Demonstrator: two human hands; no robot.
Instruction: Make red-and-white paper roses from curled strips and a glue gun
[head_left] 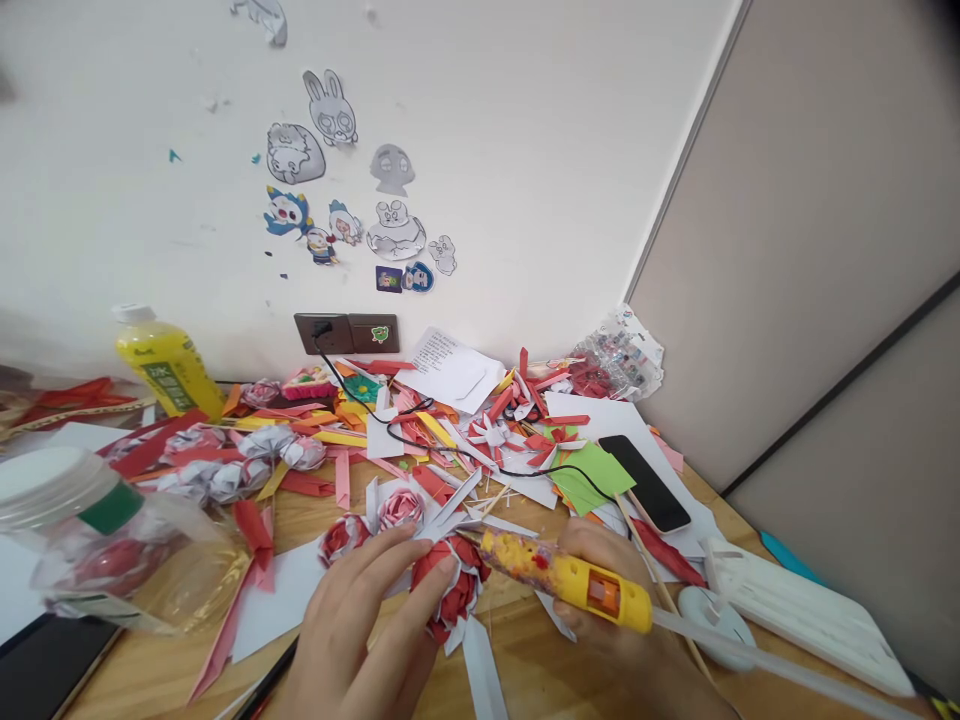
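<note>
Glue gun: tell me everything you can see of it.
The glue gun has a yellow, plastic-looking body, its front stained with reddish and dark smears, and a narrow, dark nozzle. An opening in its side shows orange inside. A long, translucent glue stick protrudes from the rear. The right hand holds it slanted, nozzle toward picture left, at the upper edge of the red flower; whether they touch is unclear. The hand hides its underside.
</note>
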